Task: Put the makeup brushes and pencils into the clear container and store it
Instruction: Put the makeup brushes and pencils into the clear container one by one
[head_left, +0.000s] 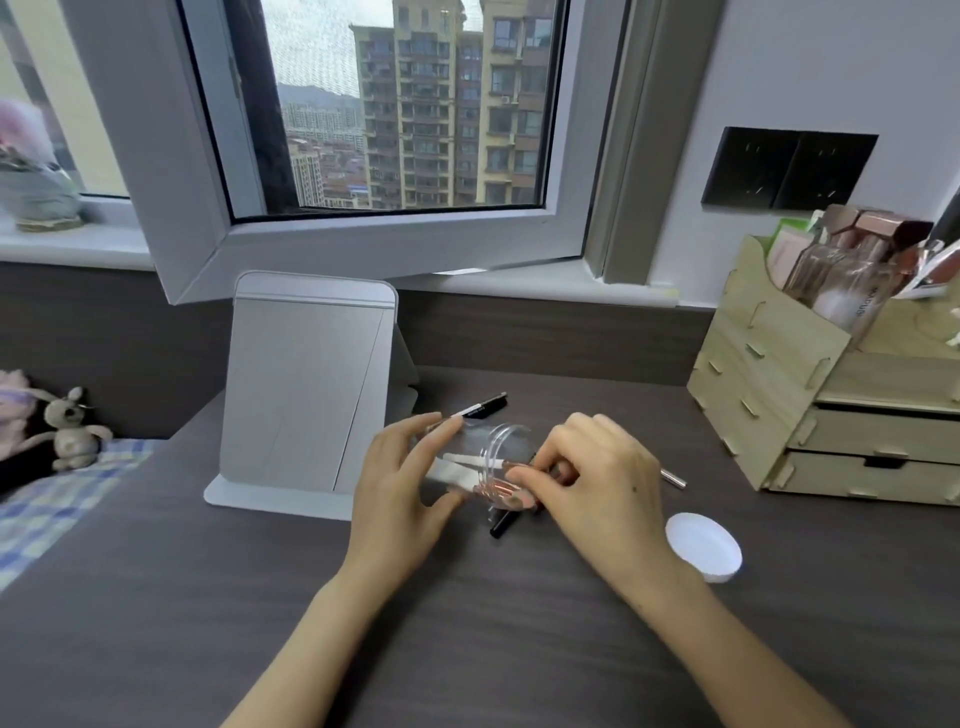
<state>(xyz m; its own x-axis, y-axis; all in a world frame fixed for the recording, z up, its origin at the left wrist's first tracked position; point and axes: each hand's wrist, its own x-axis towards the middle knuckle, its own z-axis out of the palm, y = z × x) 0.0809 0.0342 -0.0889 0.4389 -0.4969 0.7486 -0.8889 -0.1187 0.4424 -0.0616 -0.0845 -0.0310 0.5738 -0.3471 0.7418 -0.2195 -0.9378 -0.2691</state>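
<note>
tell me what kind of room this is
Probably a bedroom dressing corner in a high-rise flat: a standing mirror on a dark desk, a wooden cosmetics organiser, and a plush toy on checked bedding.

desk (467, 649): dark wood-grain | on it: mirror stand (306, 395), white lid (704, 545), wooden organizer (810, 405), black pencil (480, 409)
</note>
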